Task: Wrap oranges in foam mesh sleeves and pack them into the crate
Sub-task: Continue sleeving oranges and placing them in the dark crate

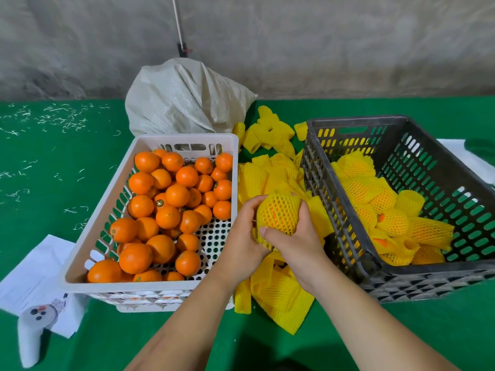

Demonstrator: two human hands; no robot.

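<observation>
Two hands hold one orange in a yellow mesh sleeve (278, 214) between them, above a pile of empty yellow sleeves (270, 172). The left hand (245, 231) curls around the left side of the wrapped orange. The right hand (293, 242) grips its right side and bottom, with the thumb pressed on the front of the mesh. A little orange skin shows through the holes. Just left of the hands sits one white crate (80, 263) holding bare oranges (168, 207); there are too many to count for sure, about forty, piled in more than one layer. Just right of the hands sits one dark grey crate (345, 228) with wrapped oranges (375, 194) inside, about ten that can be seen, some half hidden. The loose sleeves lie between the two crates, under and past the hands, too jumbled to count. Beyond the hands, behind the white crate, stands one pale woven sack (182, 100). Far to the left of the hands, near the front, lie one white sheet of paper (34, 277) and one white controller (33, 336). Everything rests on a green worktop (48, 183).
</observation>
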